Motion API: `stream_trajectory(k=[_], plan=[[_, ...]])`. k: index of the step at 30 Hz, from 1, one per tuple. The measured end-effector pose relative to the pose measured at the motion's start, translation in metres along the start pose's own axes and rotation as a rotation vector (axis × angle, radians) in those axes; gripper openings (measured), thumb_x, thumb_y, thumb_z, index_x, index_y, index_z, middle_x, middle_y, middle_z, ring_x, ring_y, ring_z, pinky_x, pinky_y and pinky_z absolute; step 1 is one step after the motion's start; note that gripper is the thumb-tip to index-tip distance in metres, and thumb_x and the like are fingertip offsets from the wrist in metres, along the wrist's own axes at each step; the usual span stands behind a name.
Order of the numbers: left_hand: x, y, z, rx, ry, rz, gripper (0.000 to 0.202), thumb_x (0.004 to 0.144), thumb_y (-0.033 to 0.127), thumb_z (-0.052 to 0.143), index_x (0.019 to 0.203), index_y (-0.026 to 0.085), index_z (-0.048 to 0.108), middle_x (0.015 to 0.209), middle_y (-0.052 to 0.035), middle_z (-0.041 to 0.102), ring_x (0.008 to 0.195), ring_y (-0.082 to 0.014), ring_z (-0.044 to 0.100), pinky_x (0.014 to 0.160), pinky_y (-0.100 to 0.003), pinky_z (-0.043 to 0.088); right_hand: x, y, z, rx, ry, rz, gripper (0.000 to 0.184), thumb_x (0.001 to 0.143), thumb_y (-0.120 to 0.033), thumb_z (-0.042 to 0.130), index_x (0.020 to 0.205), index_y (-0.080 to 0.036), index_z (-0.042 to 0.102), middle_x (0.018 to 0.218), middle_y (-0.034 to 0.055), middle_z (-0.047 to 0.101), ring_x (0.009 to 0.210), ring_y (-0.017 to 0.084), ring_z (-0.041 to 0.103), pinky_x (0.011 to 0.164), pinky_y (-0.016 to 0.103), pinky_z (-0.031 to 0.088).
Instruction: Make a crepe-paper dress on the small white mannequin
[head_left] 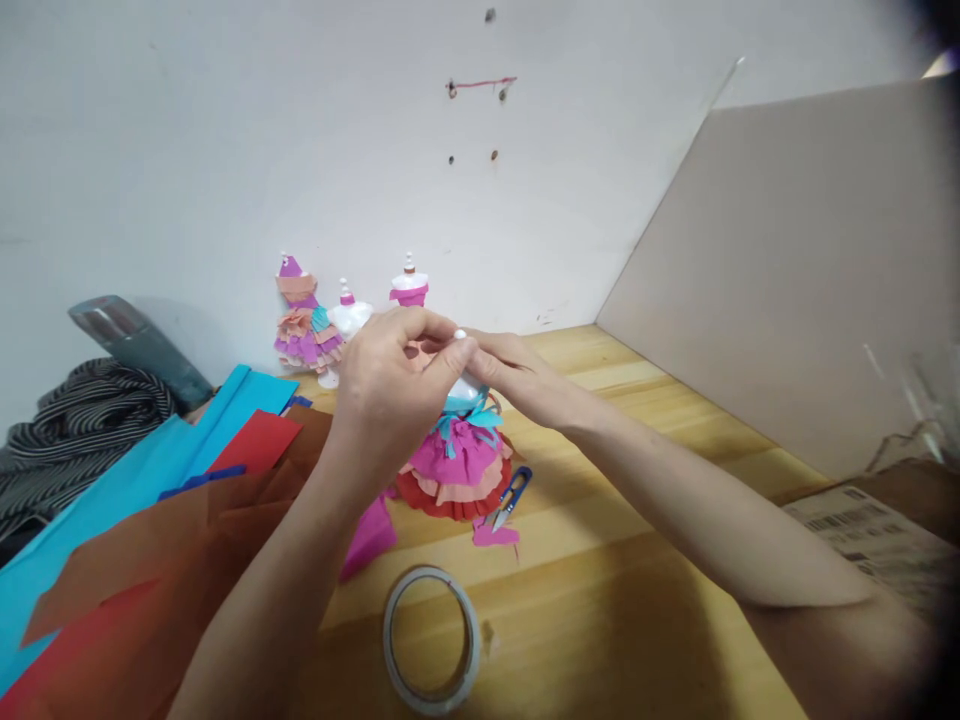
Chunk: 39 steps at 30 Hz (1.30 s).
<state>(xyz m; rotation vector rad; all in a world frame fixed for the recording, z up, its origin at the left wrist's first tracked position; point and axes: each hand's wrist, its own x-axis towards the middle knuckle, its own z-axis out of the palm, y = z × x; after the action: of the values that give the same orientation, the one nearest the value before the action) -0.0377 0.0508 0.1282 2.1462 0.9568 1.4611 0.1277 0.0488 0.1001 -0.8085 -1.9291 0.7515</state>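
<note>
A person's left hand [390, 385] and right hand [517, 372] pinch the top of a paper-skirted miniature mannequin [459, 462]; the shipping label [862, 530] is illegible.

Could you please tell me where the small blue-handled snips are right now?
In the head view, the blue-handled snips lie on the wooden table, just right of the paper-skirted mannequin and beyond the tape ring.

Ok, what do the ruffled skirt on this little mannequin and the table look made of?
Skirt: looks like crepe or tissue paper, matte, in pink, peach, red and teal layers with crinkled cut edges. Mannequin: probably white plastic, smooth, slightly shiny. Table: wood, pale yellow, with grain lines and plank seams, a light sheen.
</note>
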Motion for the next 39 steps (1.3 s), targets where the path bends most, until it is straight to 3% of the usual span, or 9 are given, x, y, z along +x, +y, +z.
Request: stream_trajectory(k=[7, 9, 12, 15, 17, 20, 25, 33, 39], plan=[[0.004, 0.003, 0.006, -0.092, -0.073, 0.037, 0.006, 0.075, 0.016, 0.062, 0.070, 0.017, 0.062, 0.069, 0.0001, 0.068, 0.065, -0.0118, 0.062, 0.062, -0.026, 0.050, -0.021, 0.006, -0.004, 0.121, 0.172, 0.041, 0.059, 0.092, -0.067, 0.040, 0.124, -0.023, 0.064, 0.134, 0.0093, 0.061, 0.125, 0.026, 0.054, 0.103, 0.045, 0.043], [0.005, 0.000, 0.007, -0.108, -0.058, 0.034, 0.007, 0.075, 0.016, 0.061, 0.068, 0.017, 0.060, 0.066, 0.0012, 0.066, 0.060, -0.0099, 0.058, 0.056, -0.024, 0.047, -0.031, 0.012, -0.011, 0.169, 0.326, 0.059, 0.055, 0.090, -0.065, 0.046, 0.118, -0.022, 0.067, 0.126, 0.0102, 0.066, 0.119, 0.026, 0.059, 0.099, 0.045, 0.047], [0.004, -0.006, 0.005, -0.150, -0.039, 0.036, 0.008, 0.075, 0.015, 0.061, 0.067, 0.017, 0.059, 0.062, 0.0022, 0.063, 0.054, -0.0080, 0.054, 0.050, -0.021, 0.043, -0.056, 0.034, -0.022, 0.095, 0.479, 0.173, 0.033, 0.085, -0.050, 0.064, 0.094, -0.019, 0.072, 0.089, 0.0067, 0.074, 0.088, 0.021, 0.069, 0.085, 0.037, 0.053], [0.004, -0.011, 0.004, -0.185, -0.036, 0.030, 0.004, 0.076, 0.015, 0.061, 0.072, 0.017, 0.061, 0.066, 0.0010, 0.065, 0.057, -0.0086, 0.056, 0.050, -0.021, 0.044, -0.096, 0.065, -0.021, -0.110, 0.311, 0.377, 0.025, 0.084, -0.040, 0.066, 0.077, -0.017, 0.069, 0.074, 0.0051, 0.072, 0.072, 0.019, 0.067, 0.071, 0.033, 0.053], [0.005, -0.014, 0.005, -0.189, -0.045, 0.044, 0.003, 0.077, 0.016, 0.061, 0.077, 0.017, 0.064, 0.070, -0.0002, 0.067, 0.062, -0.0099, 0.059, 0.054, -0.022, 0.047, -0.122, 0.084, -0.012, -0.260, 0.090, 0.390, 0.020, 0.087, -0.033, 0.061, 0.084, -0.016, 0.070, 0.080, 0.0075, 0.073, 0.074, 0.020, 0.067, 0.070, 0.034, 0.054], [0.009, -0.017, 0.008, -0.180, -0.071, 0.083, 0.007, 0.078, 0.014, 0.059, 0.076, 0.016, 0.065, 0.070, -0.0009, 0.068, 0.065, -0.0109, 0.061, 0.057, -0.023, 0.048, -0.151, 0.098, 0.002, -0.444, -0.155, 0.172, 0.024, 0.089, -0.020, 0.056, 0.108, -0.015, 0.069, 0.110, 0.0151, 0.070, 0.100, 0.025, 0.064, 0.086, 0.041, 0.053], [0.012, -0.018, 0.009, -0.167, -0.066, 0.082, 0.007, 0.077, 0.013, 0.059, 0.074, 0.016, 0.065, 0.069, -0.0008, 0.068, 0.067, -0.0115, 0.061, 0.059, -0.024, 0.048, -0.164, 0.091, 0.010, -0.767, -0.305, 0.066, 0.028, 0.095, -0.019, 0.047, 0.113, -0.015, 0.067, 0.091, 0.0135, 0.066, 0.082, 0.024, 0.061, 0.072, 0.038, 0.053], [0.023, -0.026, 0.009, -0.155, -0.031, 0.050, 0.008, 0.074, 0.011, 0.061, 0.068, 0.015, 0.063, 0.063, 0.0009, 0.064, 0.060, -0.0095, 0.057, 0.055, -0.023, 0.045, -0.177, 0.052, 0.013, -0.761, -0.398, 0.292, 0.029, 0.084, -0.004, 0.040, 0.103, -0.016, 0.059, 0.090, 0.0102, 0.067, 0.080, 0.022, 0.064, 0.072, 0.034, 0.051], [0.019, -0.020, 0.013, -0.210, -0.070, 0.073, 0.006, 0.074, 0.013, 0.061, 0.071, 0.016, 0.065, 0.066, -0.0001, 0.067, 0.063, -0.0107, 0.059, 0.058, -0.024, 0.047, -0.180, 0.021, 0.012, -0.370, -0.215, 0.598, 0.011, 0.087, -0.017, 0.043, 0.086, -0.020, 0.053, 0.079, 0.0037, 0.061, 0.074, 0.019, 0.058, 0.068, 0.030, 0.045]])
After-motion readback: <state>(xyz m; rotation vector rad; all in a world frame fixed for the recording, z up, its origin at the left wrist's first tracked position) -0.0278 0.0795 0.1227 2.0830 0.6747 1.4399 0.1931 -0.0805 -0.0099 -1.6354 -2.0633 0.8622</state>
